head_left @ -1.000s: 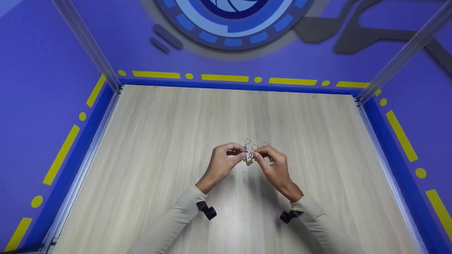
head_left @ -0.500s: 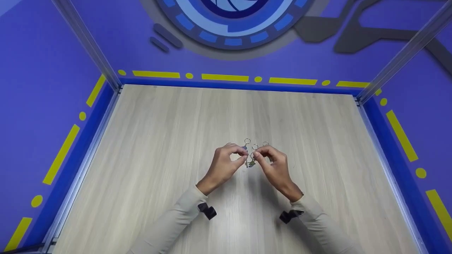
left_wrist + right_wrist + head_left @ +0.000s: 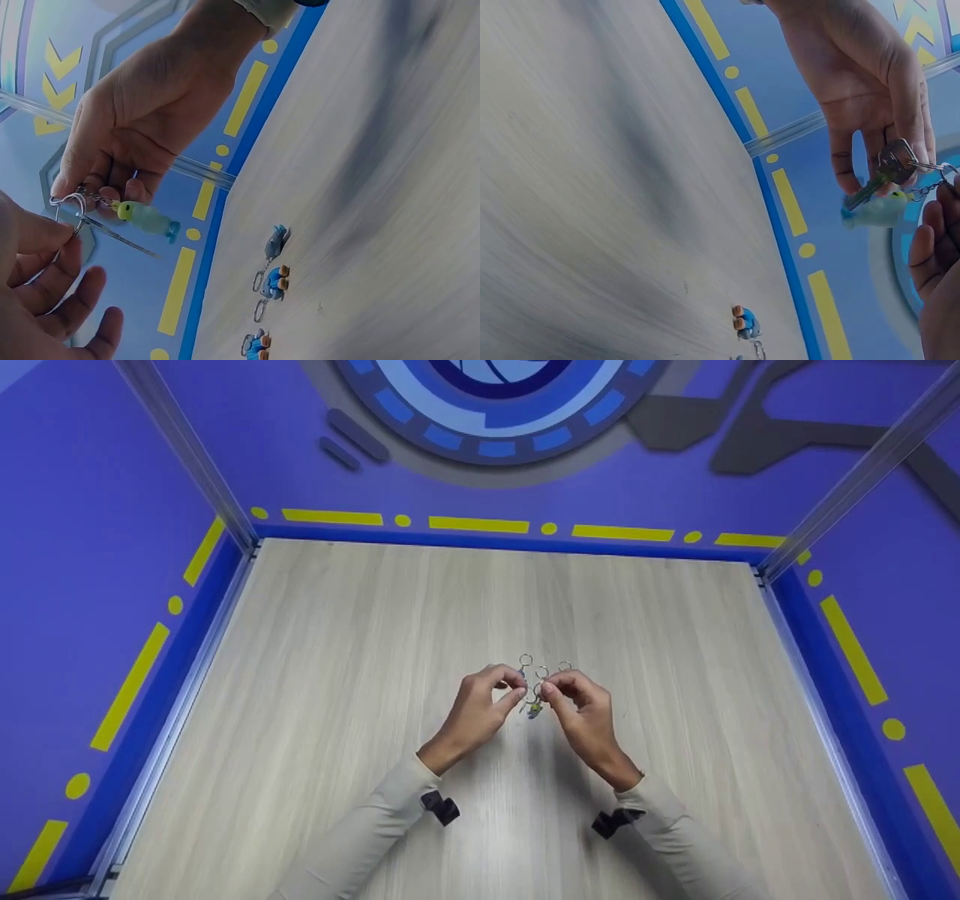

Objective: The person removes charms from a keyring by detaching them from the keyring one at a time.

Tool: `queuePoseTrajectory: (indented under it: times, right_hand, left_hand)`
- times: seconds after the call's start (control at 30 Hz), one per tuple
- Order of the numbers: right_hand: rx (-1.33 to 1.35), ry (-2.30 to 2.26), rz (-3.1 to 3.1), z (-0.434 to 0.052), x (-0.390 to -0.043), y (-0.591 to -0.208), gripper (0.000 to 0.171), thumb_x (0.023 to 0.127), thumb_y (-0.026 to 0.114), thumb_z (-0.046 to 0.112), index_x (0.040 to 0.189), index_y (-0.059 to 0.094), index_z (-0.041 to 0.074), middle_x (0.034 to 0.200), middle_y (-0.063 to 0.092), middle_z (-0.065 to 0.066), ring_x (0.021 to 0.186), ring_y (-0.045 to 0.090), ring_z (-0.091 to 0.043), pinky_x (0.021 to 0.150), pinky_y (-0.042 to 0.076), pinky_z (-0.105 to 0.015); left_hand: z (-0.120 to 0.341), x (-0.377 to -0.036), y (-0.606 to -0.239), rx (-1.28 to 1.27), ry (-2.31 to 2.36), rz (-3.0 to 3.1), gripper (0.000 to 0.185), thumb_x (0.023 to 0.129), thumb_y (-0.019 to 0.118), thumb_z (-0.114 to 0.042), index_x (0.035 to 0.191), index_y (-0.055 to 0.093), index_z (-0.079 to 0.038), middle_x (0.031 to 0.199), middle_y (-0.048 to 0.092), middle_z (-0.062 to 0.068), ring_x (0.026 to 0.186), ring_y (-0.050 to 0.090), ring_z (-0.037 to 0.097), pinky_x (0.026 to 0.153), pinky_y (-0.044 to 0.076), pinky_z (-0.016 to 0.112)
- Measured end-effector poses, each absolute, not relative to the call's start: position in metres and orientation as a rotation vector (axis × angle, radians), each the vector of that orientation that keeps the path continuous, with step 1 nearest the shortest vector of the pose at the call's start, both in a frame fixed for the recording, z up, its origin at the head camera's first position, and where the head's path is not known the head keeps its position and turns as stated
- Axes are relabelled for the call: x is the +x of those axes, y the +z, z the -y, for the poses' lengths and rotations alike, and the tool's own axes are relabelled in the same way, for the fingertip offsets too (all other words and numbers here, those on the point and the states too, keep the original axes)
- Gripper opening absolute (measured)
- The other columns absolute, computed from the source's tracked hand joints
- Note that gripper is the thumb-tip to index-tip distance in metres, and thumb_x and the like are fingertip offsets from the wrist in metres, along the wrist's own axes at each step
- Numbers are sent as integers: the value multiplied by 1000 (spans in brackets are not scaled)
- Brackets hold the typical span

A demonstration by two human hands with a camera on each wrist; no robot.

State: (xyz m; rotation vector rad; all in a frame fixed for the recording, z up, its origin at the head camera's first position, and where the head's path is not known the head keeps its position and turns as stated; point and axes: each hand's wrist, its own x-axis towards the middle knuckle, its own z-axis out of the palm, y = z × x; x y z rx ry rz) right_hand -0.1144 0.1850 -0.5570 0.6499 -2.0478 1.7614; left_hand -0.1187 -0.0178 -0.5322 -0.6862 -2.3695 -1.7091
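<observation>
I see both hands raised just above the middle of the wooden bench (image 3: 337,675). Left hand (image 3: 480,712): fingers curled, pinching a silver key (image 3: 889,169). Right hand (image 3: 581,712): fingers curled, pinching a metal split ring (image 3: 69,204), from which a short chain carries a pale fish-shaped charm (image 3: 146,217). Key and ring meet between the fingertips. Three spare keychains (image 3: 268,300) lie on the bench just beyond the hands.
</observation>
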Motion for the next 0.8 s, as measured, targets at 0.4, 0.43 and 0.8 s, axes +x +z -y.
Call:
queuePoseTrajectory:
  times: [0.4, 0.43, 0.8]
  right_hand:
    - [636, 1732, 2015, -187, -113, -561, 12, 99, 69, -16, 101, 71, -4, 90, 72, -19, 83, 70, -15, 79, 60, -23]
    - [632, 1731, 2011, -187, -113, -561, 12, 99, 69, -17, 101, 70, -5, 90, 72, -19, 83, 70, -15, 79, 60, -23]
    - [593, 1710, 1965, -185, -113, -561, 11, 98, 68, -19, 99, 70, -7, 88, 72, -19, 80, 67, -12, 75, 57, -20]
  left_hand:
    - [20, -119, -531, -652, -1932, 2432, 5, 104, 74, -2, 108, 74, -4, 106, 77, 6, 101, 74, 19, 100, 60, 45]
    - [21, -119, -530, -652, -1957, 2431, 6, 103, 75, -1, 109, 75, -4, 107, 77, 7, 102, 74, 20, 101, 59, 48]
    - [22, -121, -530, -587, -2255, 2355, 13, 98, 79, -2, 111, 77, -2, 110, 75, 15, 104, 70, 18, 100, 60, 40]
